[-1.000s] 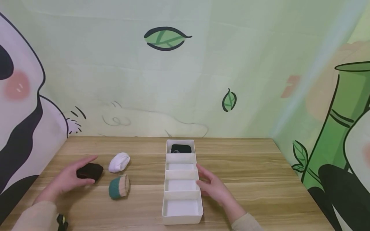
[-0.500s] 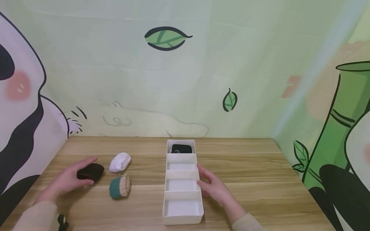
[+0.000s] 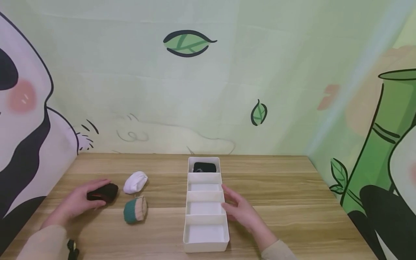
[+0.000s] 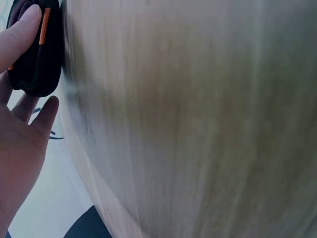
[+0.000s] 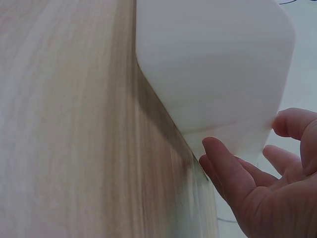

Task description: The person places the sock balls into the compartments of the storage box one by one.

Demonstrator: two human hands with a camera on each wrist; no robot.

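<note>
My left hand point(image 3: 78, 201) holds a black rolled-up pair of socks point(image 3: 106, 192) at the left of the table. In the left wrist view, the thumb lies on the black roll point(image 4: 40, 62), which has orange stripes, and the fingers reach round its other side. A white rolled sock point(image 3: 135, 182) and a teal-and-beige rolled sock point(image 3: 134, 210) lie just to the right. My right hand point(image 3: 242, 213) rests its fingertips against the right side of a long white divided box point(image 3: 206, 247); the right wrist view shows the box's outer wall point(image 5: 213, 74) beside relaxed fingers.
A black item point(image 3: 204, 167), probably another rolled sock, sits in the box's farthest compartment. The wooden table point(image 3: 276, 180) ends at the back against a green printed cloth point(image 3: 208, 90) with panda and bamboo drawings.
My left fingers have closed in on the black rolled socks, the index finger coming down onto the roll. My right hand and the box stay put; the head view shifts slightly.
</note>
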